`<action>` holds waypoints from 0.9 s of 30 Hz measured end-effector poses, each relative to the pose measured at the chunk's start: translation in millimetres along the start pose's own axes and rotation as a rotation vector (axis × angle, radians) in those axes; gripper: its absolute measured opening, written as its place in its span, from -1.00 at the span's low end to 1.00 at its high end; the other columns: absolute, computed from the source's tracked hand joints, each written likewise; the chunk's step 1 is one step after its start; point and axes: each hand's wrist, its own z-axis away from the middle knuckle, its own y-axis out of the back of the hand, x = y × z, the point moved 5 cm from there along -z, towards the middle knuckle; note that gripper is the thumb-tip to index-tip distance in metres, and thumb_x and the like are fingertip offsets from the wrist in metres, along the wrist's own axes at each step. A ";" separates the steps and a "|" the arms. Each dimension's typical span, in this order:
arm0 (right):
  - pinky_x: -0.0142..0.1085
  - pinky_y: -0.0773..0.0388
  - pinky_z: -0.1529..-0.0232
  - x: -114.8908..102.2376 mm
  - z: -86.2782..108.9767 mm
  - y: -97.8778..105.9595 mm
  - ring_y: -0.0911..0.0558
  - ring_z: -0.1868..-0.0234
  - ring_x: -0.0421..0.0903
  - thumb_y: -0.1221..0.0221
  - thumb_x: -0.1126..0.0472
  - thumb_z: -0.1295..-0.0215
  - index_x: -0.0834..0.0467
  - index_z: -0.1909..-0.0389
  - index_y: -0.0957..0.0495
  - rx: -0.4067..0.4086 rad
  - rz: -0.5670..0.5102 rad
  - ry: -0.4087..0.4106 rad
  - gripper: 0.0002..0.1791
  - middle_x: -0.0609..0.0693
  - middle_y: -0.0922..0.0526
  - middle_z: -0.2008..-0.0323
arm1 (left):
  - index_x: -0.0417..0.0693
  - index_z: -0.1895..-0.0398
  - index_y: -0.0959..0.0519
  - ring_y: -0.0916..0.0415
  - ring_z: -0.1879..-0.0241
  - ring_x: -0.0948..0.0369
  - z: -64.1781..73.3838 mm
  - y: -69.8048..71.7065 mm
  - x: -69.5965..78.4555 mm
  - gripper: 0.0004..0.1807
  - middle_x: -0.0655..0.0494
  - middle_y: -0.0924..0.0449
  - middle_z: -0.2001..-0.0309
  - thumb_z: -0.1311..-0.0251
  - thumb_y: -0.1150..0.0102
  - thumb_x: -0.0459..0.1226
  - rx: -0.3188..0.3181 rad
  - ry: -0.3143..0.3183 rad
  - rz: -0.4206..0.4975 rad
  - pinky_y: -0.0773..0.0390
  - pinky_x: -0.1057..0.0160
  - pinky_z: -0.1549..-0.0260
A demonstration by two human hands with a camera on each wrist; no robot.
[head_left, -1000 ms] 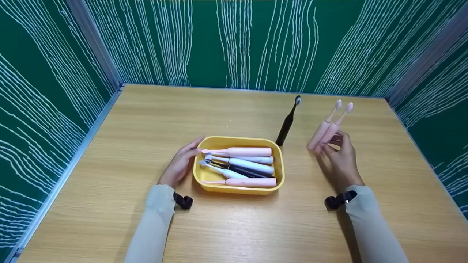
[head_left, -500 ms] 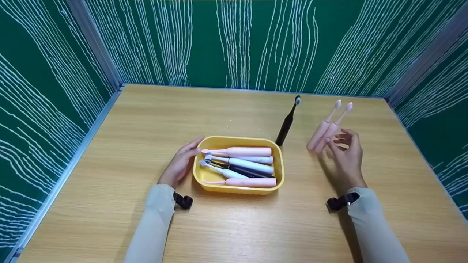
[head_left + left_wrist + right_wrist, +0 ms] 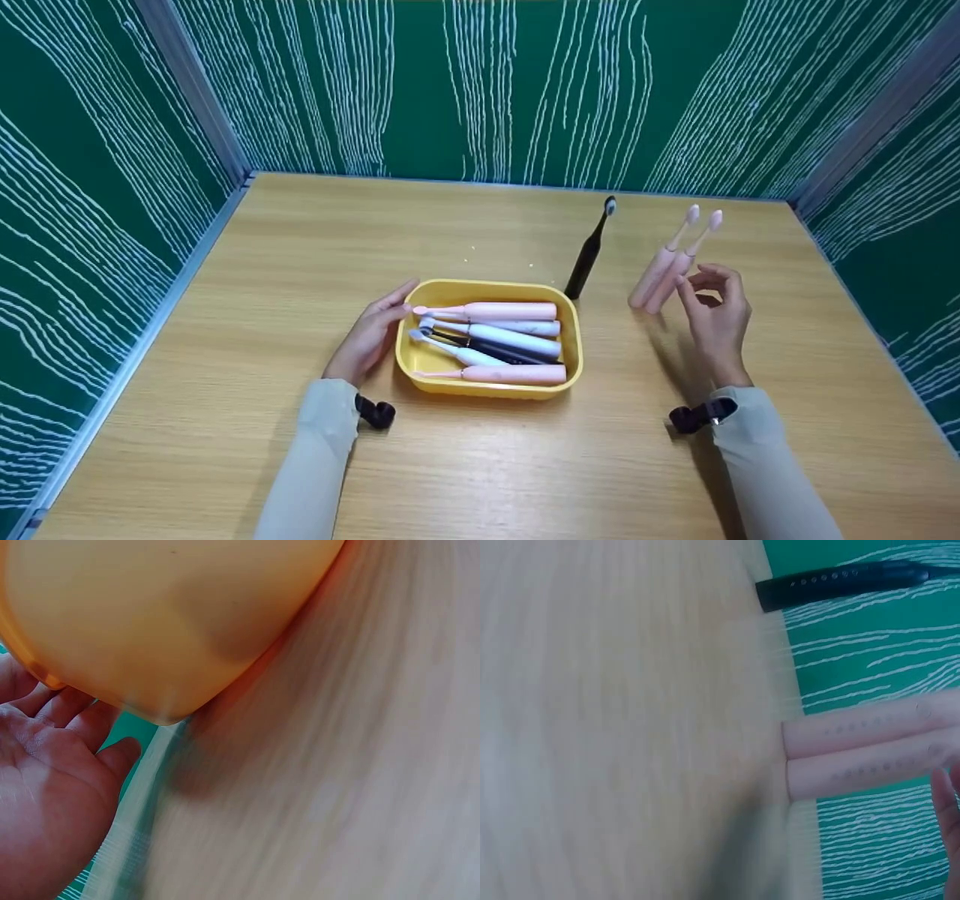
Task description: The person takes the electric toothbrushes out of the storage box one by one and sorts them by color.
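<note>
Two pink electric toothbrushes stand upright side by side on the table: the left pink toothbrush and the right pink toothbrush. My right hand is just right of them, fingers loosely bent, holding nothing, its thumb tip close to the right one's handle. A yellow basket holds several electric toothbrushes in pink, white and black, lying on their sides. My left hand rests against the basket's left end, fingers along the outside. In the left wrist view its palm shows below the basket wall, with some fingertips hidden.
A black electric toothbrush stands upright between the basket and the pink pair. Small pale specks lie on the wooden table behind the basket. Green panels with white wavy lines enclose the back and sides.
My right hand has let go of the right pink toothbrush and drawn back slightly to the right. Both pink toothbrushes stay standing. The left hand and basket have not moved.
</note>
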 end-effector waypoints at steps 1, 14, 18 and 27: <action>-0.62 -0.50 0.29 -2.4 0.5 -0.8 -0.55 0.28 -0.37 -0.28 0.31 -0.19 0.37 0.01 -0.46 0.000 -0.008 0.014 -0.62 -0.10 -0.57 0.29 | -0.24 -0.45 -0.10 0.25 -0.54 0.10 0.1 -0.2 0.2 -0.42 -0.03 0.06 -0.53 -0.37 0.16 -0.39 0.001 0.000 -0.001 0.24 0.15 -0.51; -0.67 -0.52 0.26 -59.6 15.9 -15.6 -0.55 0.27 -0.39 -0.24 0.46 -0.17 0.48 0.06 -0.47 -0.073 -0.037 0.153 -0.68 -0.06 -0.61 0.27 | -0.23 -0.43 -0.15 0.21 -0.53 0.13 0.7 -1.0 0.4 -0.43 0.00 0.04 -0.53 -0.35 0.15 -0.41 0.026 0.005 0.016 0.19 0.21 -0.51; -0.63 -0.56 0.27 -63.3 16.4 -23.3 -0.57 0.28 -0.35 -0.23 0.50 -0.15 0.48 0.07 -0.48 -0.122 -0.092 0.196 -0.69 0.14 -0.60 0.27 | -0.23 -0.44 -0.14 0.22 -0.53 0.13 0.9 -0.7 0.0 -0.44 0.02 0.05 -0.53 -0.36 0.16 -0.40 0.026 0.008 0.017 0.20 0.21 -0.51; -0.55 -0.60 0.20 -62.4 18.8 -40.9 -0.60 0.24 -0.31 -0.22 0.50 -0.16 0.45 0.01 -0.46 -0.283 -0.176 0.181 -0.65 0.19 -0.59 0.23 | -0.22 -0.44 -0.13 0.25 -0.54 0.14 0.2 -0.7 0.4 -0.43 0.02 0.06 -0.53 -0.36 0.15 -0.39 0.016 0.010 -0.003 0.24 0.20 -0.51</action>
